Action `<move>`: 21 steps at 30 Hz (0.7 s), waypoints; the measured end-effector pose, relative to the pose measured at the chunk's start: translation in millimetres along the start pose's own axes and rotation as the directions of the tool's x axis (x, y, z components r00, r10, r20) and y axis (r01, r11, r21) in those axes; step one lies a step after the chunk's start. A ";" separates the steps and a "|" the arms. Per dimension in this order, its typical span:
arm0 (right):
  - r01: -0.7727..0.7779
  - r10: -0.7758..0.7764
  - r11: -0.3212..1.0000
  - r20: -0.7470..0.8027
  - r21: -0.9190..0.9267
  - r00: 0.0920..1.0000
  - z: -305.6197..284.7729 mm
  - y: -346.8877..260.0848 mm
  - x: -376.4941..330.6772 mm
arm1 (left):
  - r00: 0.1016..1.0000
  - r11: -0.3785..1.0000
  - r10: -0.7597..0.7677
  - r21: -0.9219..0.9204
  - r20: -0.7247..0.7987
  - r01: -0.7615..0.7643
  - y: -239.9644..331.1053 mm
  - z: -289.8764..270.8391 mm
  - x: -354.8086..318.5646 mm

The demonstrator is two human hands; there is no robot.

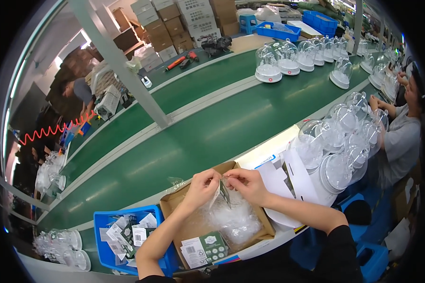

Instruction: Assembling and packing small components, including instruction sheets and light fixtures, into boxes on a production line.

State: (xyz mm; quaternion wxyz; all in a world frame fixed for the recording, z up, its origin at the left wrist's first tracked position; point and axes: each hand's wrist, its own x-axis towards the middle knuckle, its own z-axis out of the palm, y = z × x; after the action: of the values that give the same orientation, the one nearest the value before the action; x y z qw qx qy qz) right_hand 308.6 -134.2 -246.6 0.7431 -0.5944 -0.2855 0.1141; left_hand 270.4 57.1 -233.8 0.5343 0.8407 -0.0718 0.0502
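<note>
My left hand (202, 185) and my right hand (247, 184) meet above an open cardboard box (171, 203). Together they pinch a small printed card with a clear plastic sleeve (223, 191) between their fingertips. Under them, inside the box, lies a heap of clear plastic bags (231, 219). A stack of green and white printed cards (204, 249) rests at the box's near side.
A blue bin (102, 222) of more cards stands left of the box. Clear plastic domes (337, 146) pile up at my right, beside white card pieces (288, 179). A green conveyor belt (193, 127) carries domed units (269, 63). A seated person (401, 137) works at right.
</note>
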 end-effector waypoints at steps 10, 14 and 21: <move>-0.035 0.038 0.998 0.054 -0.057 0.998 -1.1 -1.8 -3.4 | 0.992 0.992 0.109 0.060 0.062 -0.112 8.1 6.3 -2.2; -0.027 0.027 0.998 0.007 -0.064 1.000 -1.7 -4.8 -3.7 | 0.994 0.994 0.106 0.011 -0.020 -0.105 9.0 3.6 0.6; -0.067 0.090 0.963 -0.078 0.259 0.993 -4.9 -2.2 4.8 | 0.998 0.987 0.054 -0.152 -0.035 -0.059 9.3 2.2 3.0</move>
State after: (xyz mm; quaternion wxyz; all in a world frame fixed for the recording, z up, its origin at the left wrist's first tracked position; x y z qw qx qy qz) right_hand 314.8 -136.3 -243.8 0.8205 -0.5087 -0.2112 0.1530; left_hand 271.7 51.0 -226.0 0.5966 0.7940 -0.0913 0.0725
